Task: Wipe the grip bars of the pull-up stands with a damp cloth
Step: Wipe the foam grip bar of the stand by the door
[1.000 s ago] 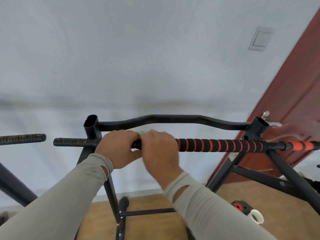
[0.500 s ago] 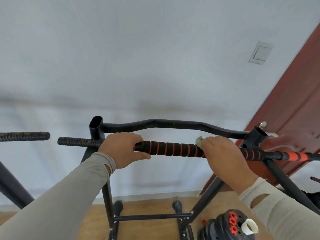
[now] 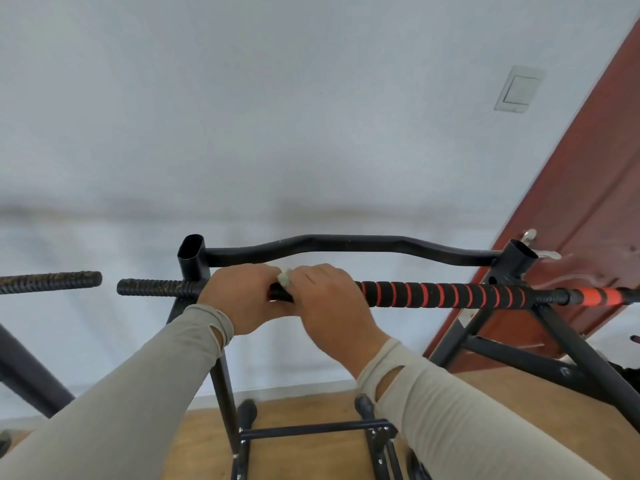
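Right now my left hand (image 3: 239, 299) is wrapped around the long black foam grip bar with orange rings (image 3: 446, 294), close to the black metal post (image 3: 192, 258) of the pull-up stand. My right hand (image 3: 329, 306) sits just beside it on the same bar, fingers curled over a small pale green cloth (image 3: 285, 278) that pokes out between my two hands. Behind the bar I see a bent black metal rail (image 3: 346, 244), a white wall (image 3: 242, 116) and a red-brown door (image 3: 588, 202).
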The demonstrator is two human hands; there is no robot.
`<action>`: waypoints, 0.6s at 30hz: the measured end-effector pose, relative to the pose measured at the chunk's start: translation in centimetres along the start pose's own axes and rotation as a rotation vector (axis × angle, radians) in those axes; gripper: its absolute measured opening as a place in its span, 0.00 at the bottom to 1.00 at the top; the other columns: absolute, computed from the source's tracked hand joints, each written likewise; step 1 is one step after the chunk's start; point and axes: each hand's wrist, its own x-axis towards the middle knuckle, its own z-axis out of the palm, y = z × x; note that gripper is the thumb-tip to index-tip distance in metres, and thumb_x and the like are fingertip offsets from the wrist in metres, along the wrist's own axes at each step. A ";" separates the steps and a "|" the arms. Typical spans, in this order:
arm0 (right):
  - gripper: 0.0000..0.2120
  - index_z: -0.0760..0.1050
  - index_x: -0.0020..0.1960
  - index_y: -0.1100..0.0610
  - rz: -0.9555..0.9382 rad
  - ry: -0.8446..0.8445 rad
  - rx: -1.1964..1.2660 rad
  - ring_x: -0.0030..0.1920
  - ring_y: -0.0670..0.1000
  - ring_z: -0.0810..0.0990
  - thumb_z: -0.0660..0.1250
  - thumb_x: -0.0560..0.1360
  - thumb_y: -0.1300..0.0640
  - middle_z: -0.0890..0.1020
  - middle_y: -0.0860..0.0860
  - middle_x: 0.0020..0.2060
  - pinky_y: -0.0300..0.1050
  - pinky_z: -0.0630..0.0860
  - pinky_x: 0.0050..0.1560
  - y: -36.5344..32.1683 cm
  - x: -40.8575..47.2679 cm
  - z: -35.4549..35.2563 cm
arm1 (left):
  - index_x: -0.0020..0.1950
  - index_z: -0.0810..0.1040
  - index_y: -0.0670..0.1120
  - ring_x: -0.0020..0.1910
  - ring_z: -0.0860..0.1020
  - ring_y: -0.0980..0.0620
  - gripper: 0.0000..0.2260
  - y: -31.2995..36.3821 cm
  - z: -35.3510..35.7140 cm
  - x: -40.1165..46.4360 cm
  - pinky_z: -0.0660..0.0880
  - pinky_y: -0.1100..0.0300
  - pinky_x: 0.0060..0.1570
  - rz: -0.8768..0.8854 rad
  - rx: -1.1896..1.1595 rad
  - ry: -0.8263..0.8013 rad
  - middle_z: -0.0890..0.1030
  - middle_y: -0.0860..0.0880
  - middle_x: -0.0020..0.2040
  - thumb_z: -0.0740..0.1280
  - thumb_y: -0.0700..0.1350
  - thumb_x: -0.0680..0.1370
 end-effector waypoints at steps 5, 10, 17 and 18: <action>0.17 0.76 0.58 0.47 0.055 -0.304 -0.262 0.44 0.50 0.75 0.63 0.76 0.64 0.78 0.43 0.41 0.47 0.76 0.52 8.6 -2.4 -5.3 | 0.46 0.76 0.58 0.38 0.77 0.57 0.22 -0.3 0.1 0.1 0.77 0.56 0.44 -0.009 -0.018 -0.024 0.78 0.56 0.38 0.66 0.75 0.69; 0.12 0.76 0.62 0.46 0.230 -0.380 -0.428 0.39 0.49 0.78 0.67 0.79 0.54 0.80 0.45 0.39 0.46 0.78 0.50 9.2 -3.0 -7.5 | 0.47 0.76 0.59 0.38 0.77 0.58 0.22 -0.3 0.4 0.0 0.78 0.57 0.45 0.002 -0.013 -0.016 0.79 0.57 0.38 0.65 0.75 0.69; 0.04 0.78 0.48 0.51 0.232 -0.138 -0.032 0.40 0.52 0.80 0.65 0.77 0.57 0.82 0.48 0.39 0.48 0.77 0.46 -2.3 1.7 0.0 | 0.41 0.74 0.54 0.37 0.78 0.53 0.13 0.0 0.4 -0.1 0.70 0.59 0.37 -0.015 0.048 0.025 0.78 0.55 0.36 0.67 0.63 0.73; 0.02 0.78 0.48 0.52 0.206 -0.098 0.013 0.39 0.52 0.79 0.67 0.77 0.58 0.82 0.49 0.39 0.48 0.78 0.47 -2.7 1.7 0.5 | 0.40 0.74 0.54 0.37 0.78 0.53 0.11 0.0 0.4 -0.1 0.70 0.59 0.37 -0.020 0.051 0.032 0.78 0.56 0.36 0.67 0.60 0.73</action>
